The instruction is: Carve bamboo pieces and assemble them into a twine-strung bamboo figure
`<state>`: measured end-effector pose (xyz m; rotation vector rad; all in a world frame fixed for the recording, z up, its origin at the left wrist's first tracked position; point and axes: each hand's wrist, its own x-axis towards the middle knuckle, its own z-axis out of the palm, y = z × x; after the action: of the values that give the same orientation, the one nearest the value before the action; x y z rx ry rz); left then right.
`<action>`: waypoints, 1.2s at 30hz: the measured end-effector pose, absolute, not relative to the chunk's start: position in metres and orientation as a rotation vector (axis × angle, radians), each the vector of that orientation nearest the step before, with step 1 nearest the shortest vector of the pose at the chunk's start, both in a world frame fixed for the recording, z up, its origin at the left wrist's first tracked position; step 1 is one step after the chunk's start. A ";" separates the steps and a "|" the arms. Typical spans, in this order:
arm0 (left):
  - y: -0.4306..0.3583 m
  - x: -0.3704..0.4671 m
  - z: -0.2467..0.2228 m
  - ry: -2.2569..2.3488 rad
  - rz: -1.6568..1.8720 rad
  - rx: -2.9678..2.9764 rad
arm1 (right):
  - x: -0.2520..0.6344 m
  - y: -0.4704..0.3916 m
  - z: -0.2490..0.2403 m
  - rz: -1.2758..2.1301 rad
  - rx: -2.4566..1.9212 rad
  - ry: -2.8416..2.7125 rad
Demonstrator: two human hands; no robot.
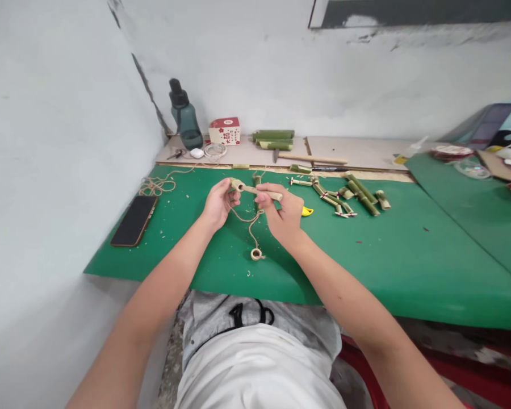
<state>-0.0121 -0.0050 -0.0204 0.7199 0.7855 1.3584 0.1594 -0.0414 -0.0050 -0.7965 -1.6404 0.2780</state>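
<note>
Just left of the mat's middle, my left hand [220, 205] is closed around a short hollow bamboo piece [237, 184], its open end turned to the right. My right hand [283, 215] pinches a slim bamboo stick [274, 195] whose left tip meets the bamboo piece; whether the tip is inside cannot be made out. Twine [252, 227] hangs below my hands and runs down to a small bamboo ring [256, 254] on the green mat [221, 261]. Behind my right fingers stands or lies another bamboo piece [258, 180], partly hidden. A yellow object [307, 211] shows beside my right hand.
To the left lie a phone [134, 221] and loose twine [156, 185]. A jointed bamboo figure [323, 194] and cut bamboo tubes [361, 194] lie right. Behind are a bottle [188, 122], a box [225, 132], green bamboo lengths [273, 139] and a hammer [310, 158].
</note>
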 end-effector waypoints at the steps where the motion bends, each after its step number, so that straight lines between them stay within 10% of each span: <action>1: -0.005 -0.012 -0.021 0.780 1.360 0.720 | 0.159 -0.042 -0.005 0.270 -0.795 -1.642; 36: -0.006 -0.014 -0.027 0.825 1.346 0.906 | 0.168 -0.036 0.012 0.565 -0.901 -1.548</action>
<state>-0.0135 -0.0057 -0.0267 0.9059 0.8250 1.3461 0.1676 -0.0357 0.0123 -0.9012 -1.5477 0.5646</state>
